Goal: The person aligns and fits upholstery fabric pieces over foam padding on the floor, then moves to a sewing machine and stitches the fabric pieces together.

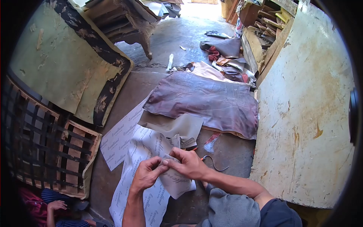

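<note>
At six o'clock, nearest: left hand [146, 174] and right hand [188, 163], thumbs and fingers pinching one lettered sheet [176, 183] between them; exact fold apparently masked by fingertips. From the hands: webbed frame [72, 153], nine o'clock. Grey-brown cloth [189, 126], between twelve and one. Purple leather [204, 102], one o'clock, on floor [234, 149]. Scraps [230, 64], one o'clock, beyond the leather.

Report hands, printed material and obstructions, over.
Left hand and right hand close together, pinching printed material. Purplish-brown leather piece spread just beyond. Another person's hand at lower left, apart from the work.
</note>
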`<state>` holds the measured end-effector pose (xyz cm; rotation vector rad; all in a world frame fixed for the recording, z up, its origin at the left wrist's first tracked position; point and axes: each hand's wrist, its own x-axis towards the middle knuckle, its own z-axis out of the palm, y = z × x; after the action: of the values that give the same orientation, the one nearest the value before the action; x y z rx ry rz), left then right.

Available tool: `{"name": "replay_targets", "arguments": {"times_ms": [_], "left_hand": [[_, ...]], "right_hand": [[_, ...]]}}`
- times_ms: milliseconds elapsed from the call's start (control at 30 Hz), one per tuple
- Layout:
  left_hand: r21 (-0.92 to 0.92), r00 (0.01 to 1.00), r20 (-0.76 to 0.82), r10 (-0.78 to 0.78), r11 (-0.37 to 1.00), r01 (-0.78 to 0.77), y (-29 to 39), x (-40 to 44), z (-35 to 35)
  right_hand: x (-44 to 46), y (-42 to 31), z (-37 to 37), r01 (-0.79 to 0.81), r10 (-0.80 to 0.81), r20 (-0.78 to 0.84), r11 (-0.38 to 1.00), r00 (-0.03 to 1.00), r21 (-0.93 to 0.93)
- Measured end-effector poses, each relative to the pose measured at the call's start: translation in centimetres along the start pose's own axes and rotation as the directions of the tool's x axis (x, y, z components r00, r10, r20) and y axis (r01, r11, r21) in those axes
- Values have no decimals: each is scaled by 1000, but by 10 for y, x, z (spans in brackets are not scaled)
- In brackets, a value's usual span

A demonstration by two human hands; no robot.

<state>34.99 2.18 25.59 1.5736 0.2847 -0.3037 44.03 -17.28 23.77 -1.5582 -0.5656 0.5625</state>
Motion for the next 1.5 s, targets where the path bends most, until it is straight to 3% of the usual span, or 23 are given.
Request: {"name": "replay_targets", "arguments": {"times_ms": [33, 100, 133, 167, 200, 233, 267, 300, 367, 433, 500, 533, 567, 633, 667, 733, 867, 967, 1100, 1200, 1267, 1400, 1500], "left_hand": [[-4, 1000, -5, 0, 1000, 0, 6, -2, 0], [253, 991, -127, 46, 967, -12, 28, -2, -1], [406, 976, -162, 147, 911, -70, 41, -1, 2], [409, 976, -158, 151, 909, -74, 54, 3, 2], [546, 975, -88, 204, 828, -124, 67, 8, 2], [666, 970, -14, 244, 725, -173, 77, 14, 1], [652, 978, 26, 206, 739, -173, 85, 21, 2], [653, 978, 23, 207, 738, -171, 86, 25, 0], [652, 976, 198, 90, 731, -200, 85, 38, -4], [733, 975, 223, 11, 658, -175, 98, 50, 8], [794, 985, 75, 156, 588, -153, 84, 64, 16], [773, 969, 99, 225, 596, -217, 69, 76, 14], [809, 984, 78, 162, 566, -157, 62, 84, 16], [894, 999, 46, -21, 447, -32, 66, 93, 26], [896, 998, 50, -24, 443, -34, 60, 97, 24], [856, 988, 99, 118, 496, -146, 37, 104, 18], [803, 978, 22, 209, 578, -142, 23, 95, 9], [784, 963, -18, 267, 602, -152, 13, 90, 6], [772, 935, 34, 354, 585, -250, 7, 89, 0], [799, 977, -40, 210, 594, -95, 17, 89, -3], [775, 973, -32, 229, 620, -121, 19, 90, -1], [768, 957, 8, 289, 611, -191, 56, 81, 13], [712, 980, 80, 185, 677, -186, 78, 76, 23]], "right_hand": [[2, 14, -4, -130, 98, 167, 972, 981, 194], [-2, 22, -28, -237, 150, 417, 957, 897, 165], [-9, 17, -33, -324, 200, 449, 921, 871, 217], [-13, 13, -39, -404, 244, 479, 876, 843, 264], [-16, 14, -45, -402, 243, 477, 876, 845, 266], [-19, 16, -50, -519, 347, 480, 805, 806, 288], [-20, 17, -52, -625, 445, 488, 718, 751, 308], [-15, 41, -41, -540, 434, 323, 713, 841, 447], [-1, 83, -23, -400, 445, -105, 868, 890, 294], [13, 93, -21, -401, 437, -137, 888, 889, 227], [22, 100, -16, -338, 345, -204, 939, 916, 71], [24, 111, -14, -337, 366, -180, 926, 913, 169], [25, 121, -12, -337, 385, -155, 904, 910, 264], [26, 108, -12, -345, 392, -163, 904, 906, 253], [26, 108, -10, -311, 365, -175, 910, 914, 275], [29, 114, -10, -296, 350, -185, 917, 918, 268], [33, 102, -18, -282, 356, -92, 852, 930, 442], [36, 102, -13, -235, 327, -127, 855, 936, 462], [38, 119, -11, -216, 315, -154, 865, 937, 452], [40, 119, -12, -329, 388, -34, 821, 921, 466], [39, 130, -4, -138, 187, -169, 955, 968, 264], [35, 110, -2, -147, 201, -218, 959, 955, 242], [34, 111, -1, -83, 138, -216, 966, 967, 246]]}}
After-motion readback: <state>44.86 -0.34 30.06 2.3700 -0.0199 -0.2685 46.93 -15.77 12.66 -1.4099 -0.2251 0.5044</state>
